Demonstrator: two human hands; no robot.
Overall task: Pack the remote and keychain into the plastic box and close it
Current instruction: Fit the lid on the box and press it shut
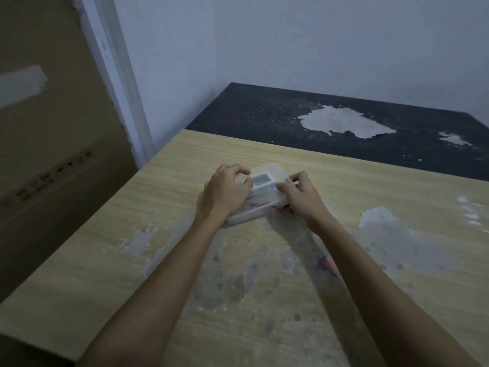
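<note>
A clear plastic box (267,198) lies on the wooden table (185,234), its lid down over it. Through the lid I see a white remote (260,181) with a small grey screen. My left hand (225,192) grips the box's left side, fingers curled over the lid. On the right side, my right hand (299,194) presses the lid with its fingertips and wraps the near corner. The keychain is not visible; something pinkish shows faintly along the box's near edge.
A dark table (317,123) with peeled pale patches adjoins the wooden one at the back. A large cardboard box (53,154) stands at the left beside a white door frame. Walls close the corner behind. The wooden surface has worn grey patches.
</note>
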